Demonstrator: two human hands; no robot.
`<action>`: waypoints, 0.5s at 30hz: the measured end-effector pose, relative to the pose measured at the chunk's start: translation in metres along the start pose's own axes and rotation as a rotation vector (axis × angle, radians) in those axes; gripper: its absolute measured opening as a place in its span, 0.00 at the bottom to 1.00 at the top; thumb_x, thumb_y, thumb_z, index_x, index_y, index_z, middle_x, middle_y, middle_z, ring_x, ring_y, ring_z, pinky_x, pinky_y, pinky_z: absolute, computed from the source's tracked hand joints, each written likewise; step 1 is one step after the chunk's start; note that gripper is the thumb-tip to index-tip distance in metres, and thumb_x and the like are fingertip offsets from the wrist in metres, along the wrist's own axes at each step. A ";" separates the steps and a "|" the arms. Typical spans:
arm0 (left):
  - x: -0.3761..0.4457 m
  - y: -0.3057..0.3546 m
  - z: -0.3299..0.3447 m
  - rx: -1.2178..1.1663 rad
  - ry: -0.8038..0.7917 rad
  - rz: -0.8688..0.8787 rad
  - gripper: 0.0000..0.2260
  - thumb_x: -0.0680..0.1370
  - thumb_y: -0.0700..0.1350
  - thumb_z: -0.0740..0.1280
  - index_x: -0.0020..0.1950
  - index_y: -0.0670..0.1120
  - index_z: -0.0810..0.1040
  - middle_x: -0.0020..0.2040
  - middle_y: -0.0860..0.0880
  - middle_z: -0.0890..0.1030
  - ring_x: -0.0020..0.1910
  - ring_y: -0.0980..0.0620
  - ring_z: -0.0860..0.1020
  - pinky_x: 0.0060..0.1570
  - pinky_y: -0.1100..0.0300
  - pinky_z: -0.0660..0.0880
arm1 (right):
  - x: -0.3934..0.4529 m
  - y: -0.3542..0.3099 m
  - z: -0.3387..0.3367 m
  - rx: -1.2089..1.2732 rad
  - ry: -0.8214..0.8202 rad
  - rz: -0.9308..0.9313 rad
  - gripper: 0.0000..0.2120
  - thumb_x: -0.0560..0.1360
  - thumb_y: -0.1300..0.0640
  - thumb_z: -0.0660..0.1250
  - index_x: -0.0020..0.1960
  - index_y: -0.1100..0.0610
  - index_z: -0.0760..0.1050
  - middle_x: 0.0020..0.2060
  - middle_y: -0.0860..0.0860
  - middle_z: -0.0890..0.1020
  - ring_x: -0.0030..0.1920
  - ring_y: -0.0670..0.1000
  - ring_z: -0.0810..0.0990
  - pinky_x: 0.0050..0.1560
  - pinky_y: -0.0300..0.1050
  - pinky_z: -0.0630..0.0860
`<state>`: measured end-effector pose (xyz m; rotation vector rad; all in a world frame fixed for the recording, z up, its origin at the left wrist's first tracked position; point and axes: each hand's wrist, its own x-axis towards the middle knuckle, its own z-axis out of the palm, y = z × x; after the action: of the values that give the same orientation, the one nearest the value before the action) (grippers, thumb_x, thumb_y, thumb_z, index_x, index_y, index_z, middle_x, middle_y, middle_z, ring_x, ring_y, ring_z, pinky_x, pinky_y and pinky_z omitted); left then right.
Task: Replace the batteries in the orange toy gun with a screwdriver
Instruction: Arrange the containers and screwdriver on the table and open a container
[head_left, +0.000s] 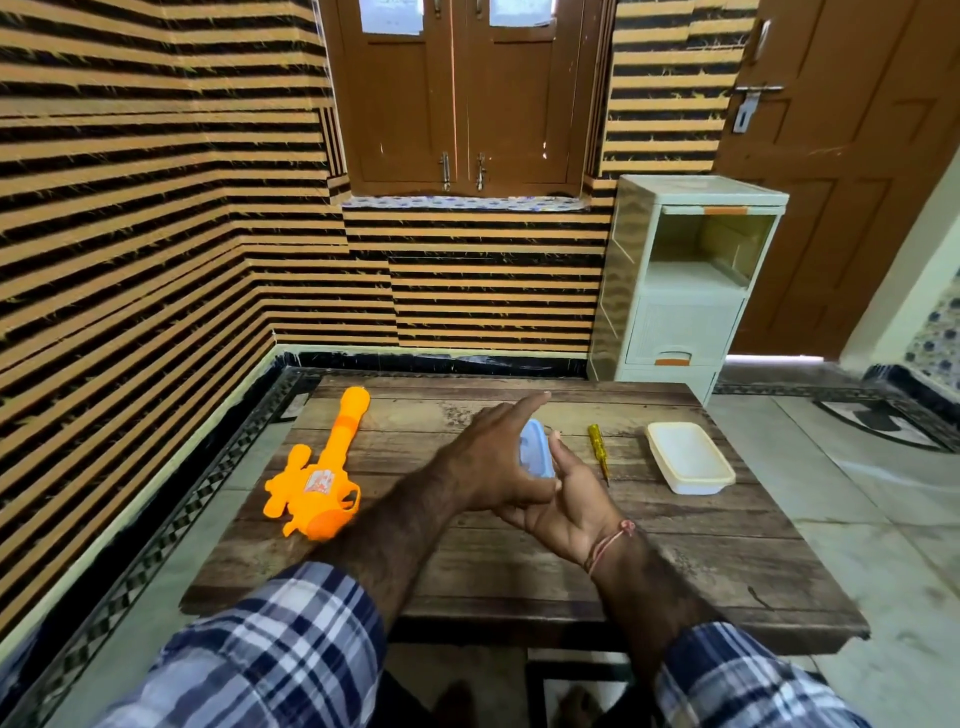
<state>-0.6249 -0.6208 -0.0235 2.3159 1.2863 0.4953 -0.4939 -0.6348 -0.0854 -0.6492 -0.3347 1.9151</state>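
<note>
Evidently little is done — the orange plastic toy gun lies untouched on the wooden table, the yellow-handled screwdriver apart (beside a white tub), while the left hand, fingers spread, and right hand hold a pale blue lid.

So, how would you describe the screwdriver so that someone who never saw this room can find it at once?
Look at the low wooden table in front of the person. On its far right part, the screwdriver lies flat between the hands holding a pale blue lid and the open white container. It is the only thin, stick-like thing there, with a clear yellow handle and a short metal tip pointing toward the person.
</note>
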 end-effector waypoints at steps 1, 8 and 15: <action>-0.001 0.003 0.001 0.013 -0.006 0.019 0.47 0.67 0.56 0.77 0.79 0.60 0.52 0.76 0.48 0.64 0.72 0.49 0.63 0.68 0.48 0.68 | 0.001 0.000 0.003 0.044 -0.011 -0.001 0.25 0.78 0.39 0.58 0.58 0.58 0.80 0.53 0.59 0.81 0.54 0.58 0.79 0.67 0.62 0.66; -0.006 0.007 0.009 0.166 0.000 0.025 0.35 0.77 0.59 0.64 0.80 0.52 0.55 0.78 0.49 0.62 0.74 0.48 0.62 0.69 0.47 0.66 | 0.017 0.014 0.006 0.157 -0.035 -0.112 0.18 0.81 0.48 0.61 0.59 0.61 0.78 0.50 0.59 0.81 0.50 0.56 0.83 0.49 0.51 0.81; -0.009 0.005 0.017 0.355 0.063 0.144 0.22 0.83 0.56 0.55 0.71 0.43 0.70 0.69 0.44 0.75 0.63 0.44 0.74 0.57 0.54 0.70 | 0.027 0.012 -0.011 0.093 0.062 -0.128 0.21 0.81 0.43 0.60 0.54 0.61 0.78 0.48 0.58 0.82 0.51 0.55 0.82 0.67 0.49 0.69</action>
<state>-0.6171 -0.6344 -0.0363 2.7200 1.3320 0.4155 -0.5049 -0.6155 -0.1082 -0.6097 -0.2401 1.7739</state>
